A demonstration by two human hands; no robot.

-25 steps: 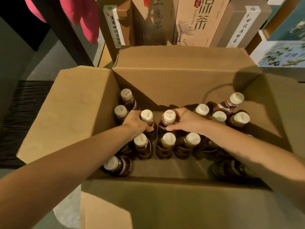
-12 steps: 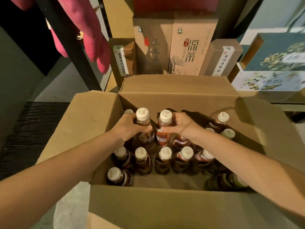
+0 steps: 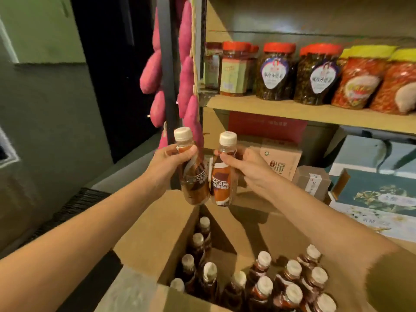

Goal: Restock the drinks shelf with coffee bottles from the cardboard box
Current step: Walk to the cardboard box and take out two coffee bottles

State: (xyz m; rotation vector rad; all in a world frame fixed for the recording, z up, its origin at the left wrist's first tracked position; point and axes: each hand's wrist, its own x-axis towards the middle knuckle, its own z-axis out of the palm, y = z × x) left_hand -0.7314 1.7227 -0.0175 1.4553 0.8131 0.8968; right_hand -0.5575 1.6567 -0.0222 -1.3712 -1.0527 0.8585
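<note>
The wooden shelving unit (image 3: 304, 112) fills the right side of the view, and everything else is best placed against it. Its upper board carries a row of red-lidded pickle jars (image 3: 275, 70), packed edge to edge, so there is no room there for drinks. The level beneath holds tea gift boxes (image 3: 281, 158), pushed back under the board. No free drinks slot shows in this view, so where the bottles are bound cannot be told.

Directly in front of and below the shelving sits the open cardboard box (image 3: 157, 235), flaps folded outward so the hands can reach straight down. Many capped coffee bottles (image 3: 292, 275) stand upright inside it, clustered toward its right side, which suggests the restocking has a good way to go.

Against the shelving's left upright post hang pink stuffed shapes (image 3: 155, 73), out of the way of the work.

Between the box and the lower shelf level, both hands are raised. The left hand (image 3: 166, 167) has its fingers wrapped closed around the shoulder of a dark-labelled coffee bottle (image 3: 194, 179), which tilts slightly. The right hand (image 3: 245, 165) grips the neck and upper body of an orange-labelled coffee bottle (image 3: 222, 183), thumb across the front, held nearly upright. The two bottles hang just beside each other, almost touching, caps up. One per hand halves the trips, and holding near the top leaves each base free to be set down first.
</note>
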